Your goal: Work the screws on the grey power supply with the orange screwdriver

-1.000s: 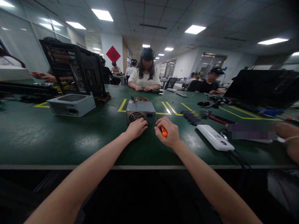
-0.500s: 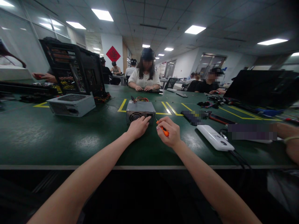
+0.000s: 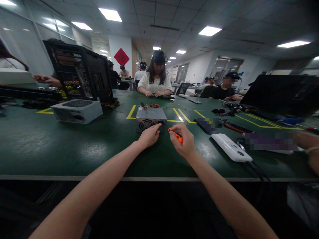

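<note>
A grey computer power supply sits on the green table in front of me, its fan grille and socket side facing me and a bundle of coloured wires behind it. My left hand rests against that front face, fingers stretched toward the socket at its right, not wrapped round the case. In my right hand is a screwdriver with an orange handle, pinched between thumb and fingers. Its thin shaft points left to the right edge of the power supply's front; whether the tip touches a screw is too small to tell.
To the left stand a second power supply and an open black computer case. A white power bank with cables and a dark phone-like slab lie to the right. A person sits opposite; other people work around.
My right hand has shifted slightly right with the screwdriver, whose handle lies a little flatter. My left hand stays against the power supply. The whole view has shifted slightly.
</note>
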Tool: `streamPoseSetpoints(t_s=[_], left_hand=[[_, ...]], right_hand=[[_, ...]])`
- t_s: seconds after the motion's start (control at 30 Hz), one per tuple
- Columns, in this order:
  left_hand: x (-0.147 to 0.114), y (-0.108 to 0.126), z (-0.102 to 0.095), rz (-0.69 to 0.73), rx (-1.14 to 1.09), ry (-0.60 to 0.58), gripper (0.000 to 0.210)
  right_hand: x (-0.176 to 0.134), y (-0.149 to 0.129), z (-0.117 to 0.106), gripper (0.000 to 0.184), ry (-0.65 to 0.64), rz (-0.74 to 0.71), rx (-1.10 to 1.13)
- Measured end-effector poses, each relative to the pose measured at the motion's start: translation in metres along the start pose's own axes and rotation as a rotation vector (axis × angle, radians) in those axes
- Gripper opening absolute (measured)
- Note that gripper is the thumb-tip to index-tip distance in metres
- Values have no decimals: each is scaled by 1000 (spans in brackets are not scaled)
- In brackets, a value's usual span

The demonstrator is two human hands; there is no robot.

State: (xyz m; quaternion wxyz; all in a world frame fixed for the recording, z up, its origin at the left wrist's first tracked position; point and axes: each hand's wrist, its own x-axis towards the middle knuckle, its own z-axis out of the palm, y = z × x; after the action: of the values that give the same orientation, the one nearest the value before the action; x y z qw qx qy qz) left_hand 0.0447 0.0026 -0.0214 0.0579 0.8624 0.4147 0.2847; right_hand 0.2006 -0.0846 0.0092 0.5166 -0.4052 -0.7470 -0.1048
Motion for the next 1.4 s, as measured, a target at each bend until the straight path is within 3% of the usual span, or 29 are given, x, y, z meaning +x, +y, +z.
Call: streamPoseSetpoints(t_s=[0.2,0.3,0.37,0.47,0.57,0.63,0.77,0.83,1.0,1.2,1.33,1.4], left_hand=[[-2,2,-3,1,25,1,44],[-3,4,-4,-6,40,-10,45],[-3,5,-5,-11,47,-16,45],[-4,5,-5,-16,57,-24,45],[-4,6,-5,-7,67,-20,45],[-4,6,-5,-3,71,-18,46],[-3,7,-5,-17,78,-27,46],[-4,7,-5,-17,82,-24,46],[-4,8,-5,-14,89,-15,46],[-4,9,-5,-19,101,-23,46],[-5,9,-5,-22,103,-20,46],[-5,10,-5,-20,102,-19,46]], right_hand=[[3,-11,-9,4,-107,90,-94],[4,-17,-18,19,-118,205,-208],[5,-19,-21,18,-152,236,-305],[6,-23,-22,5,-233,165,-413],[3,-28,-18,13,-286,25,-474],[0,-32,-15,12,-272,12,-536],[-4,-37,-11,22,-194,164,-653],[-4,-38,-11,20,-181,177,-633],[-1,-34,-15,12,-164,57,-509],[0,-31,-12,18,-98,215,-513],[-2,-31,-12,15,-161,62,-452],[-3,-31,-12,18,-158,66,-465]])
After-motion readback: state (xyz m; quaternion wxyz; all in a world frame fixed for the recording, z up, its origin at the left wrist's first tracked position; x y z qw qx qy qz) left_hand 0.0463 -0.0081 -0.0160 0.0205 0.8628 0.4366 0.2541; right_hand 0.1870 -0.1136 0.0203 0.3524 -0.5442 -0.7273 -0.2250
